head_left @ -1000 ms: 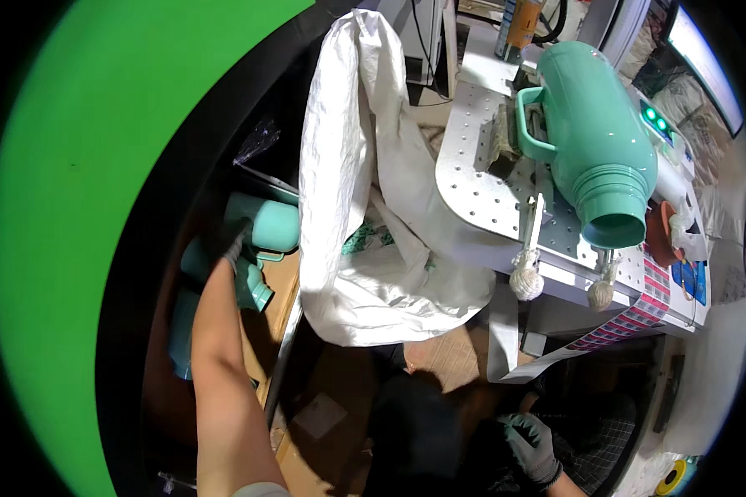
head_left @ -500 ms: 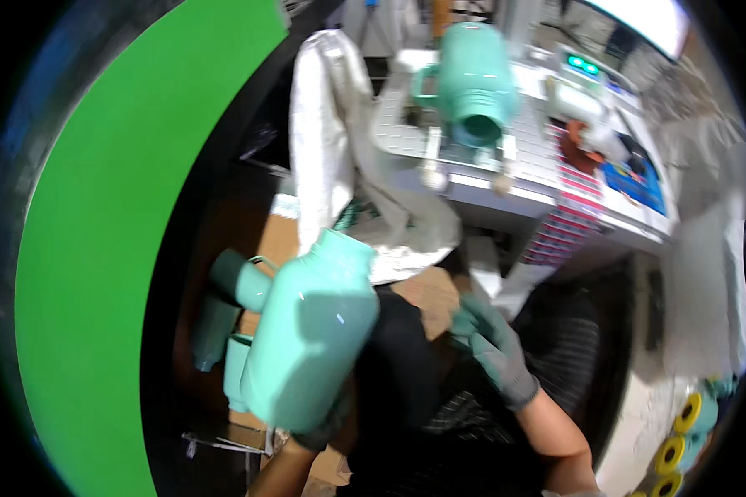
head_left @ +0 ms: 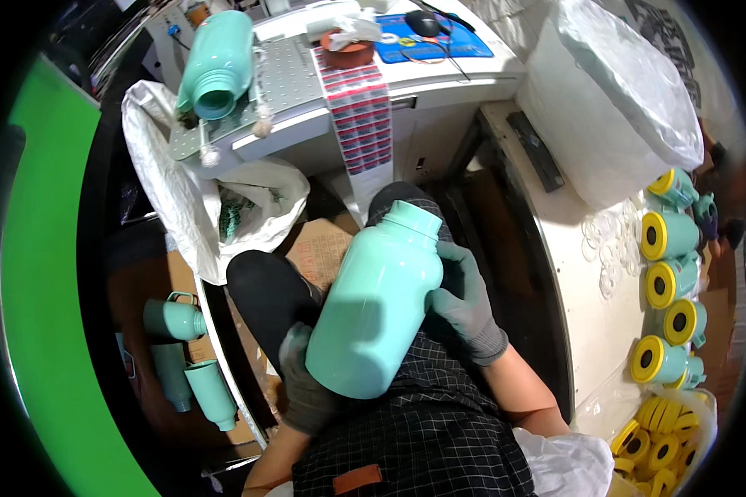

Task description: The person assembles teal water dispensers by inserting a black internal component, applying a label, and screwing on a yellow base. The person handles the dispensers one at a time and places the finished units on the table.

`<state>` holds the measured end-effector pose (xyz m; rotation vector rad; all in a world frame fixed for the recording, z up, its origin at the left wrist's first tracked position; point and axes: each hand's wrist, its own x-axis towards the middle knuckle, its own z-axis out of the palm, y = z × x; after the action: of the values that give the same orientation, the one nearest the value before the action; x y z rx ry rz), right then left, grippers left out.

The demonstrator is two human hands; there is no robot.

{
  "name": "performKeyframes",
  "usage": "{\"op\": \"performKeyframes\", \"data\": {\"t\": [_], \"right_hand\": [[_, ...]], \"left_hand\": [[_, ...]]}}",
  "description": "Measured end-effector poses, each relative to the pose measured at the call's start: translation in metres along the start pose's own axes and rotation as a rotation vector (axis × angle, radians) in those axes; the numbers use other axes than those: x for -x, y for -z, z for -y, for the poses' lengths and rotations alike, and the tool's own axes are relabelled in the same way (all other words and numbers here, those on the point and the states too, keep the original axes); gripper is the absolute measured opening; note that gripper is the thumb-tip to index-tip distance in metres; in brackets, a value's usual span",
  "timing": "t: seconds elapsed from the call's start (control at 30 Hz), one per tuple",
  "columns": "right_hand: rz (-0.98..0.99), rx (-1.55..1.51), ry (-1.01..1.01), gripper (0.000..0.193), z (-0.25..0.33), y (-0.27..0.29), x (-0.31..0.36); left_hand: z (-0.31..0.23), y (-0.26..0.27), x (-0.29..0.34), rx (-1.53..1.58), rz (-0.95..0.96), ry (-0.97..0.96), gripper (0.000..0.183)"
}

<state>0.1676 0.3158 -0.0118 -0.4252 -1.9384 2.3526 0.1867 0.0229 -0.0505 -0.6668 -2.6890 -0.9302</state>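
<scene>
A glossy mint-green jug body (head_left: 373,306) is held tilted over my lap, its neck pointing up and away to the right. My left hand (head_left: 307,381), in a grey glove, grips it at the lower left near its base. My right hand (head_left: 468,302), gloved too, holds the upper right side below the neck, and some of its fingers are hidden behind the jug. Both hands are closed on it. Another mint-green jug (head_left: 220,62) lies on the perforated metal plate (head_left: 290,70) ahead, its open mouth toward me.
A white sack (head_left: 178,195) with green scraps hangs below the plate. A strip of labels (head_left: 356,124) drapes over the desk edge. Several green jugs (head_left: 211,393) lie in a box at left. At right, a bench (head_left: 559,290) carries clear rings, yellow-bottomed jugs and a large white bag (head_left: 605,108).
My view has turned to the right. My right hand, apart from the jug body before, now grips its side. The jug body is now held over the middle of my lap.
</scene>
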Motion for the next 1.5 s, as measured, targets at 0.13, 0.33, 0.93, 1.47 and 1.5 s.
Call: {"op": "performKeyframes", "data": {"t": [0.13, 0.33, 0.93, 1.47, 1.5], "right_hand": [[-0.051, 0.103, 0.088, 0.109, -0.002, 0.008, 0.001], [0.141, -0.024, 0.138, 0.123, -0.001, 0.008, 0.005], [-0.405, 0.113, 0.409, 0.029, 0.077, -0.002, 0.017], [0.927, 1.28, 0.313, 0.021, 0.079, 0.024, 0.023], [0.859, 1.246, 0.407, 0.021, 0.076, 0.022, 0.026]], "left_hand": [[-0.006, 0.046, -0.039, -0.226, 0.195, -0.463, 0.029], [0.049, 0.089, -0.056, 0.641, 0.792, -0.241, 0.033], [-0.074, 0.052, -0.202, 0.554, 0.531, -0.58, 0.104], [-0.107, -0.002, -0.127, -0.014, 0.65, -0.488, 0.098], [-0.104, 0.0, -0.128, 0.001, 0.681, -0.475, 0.097]]}}
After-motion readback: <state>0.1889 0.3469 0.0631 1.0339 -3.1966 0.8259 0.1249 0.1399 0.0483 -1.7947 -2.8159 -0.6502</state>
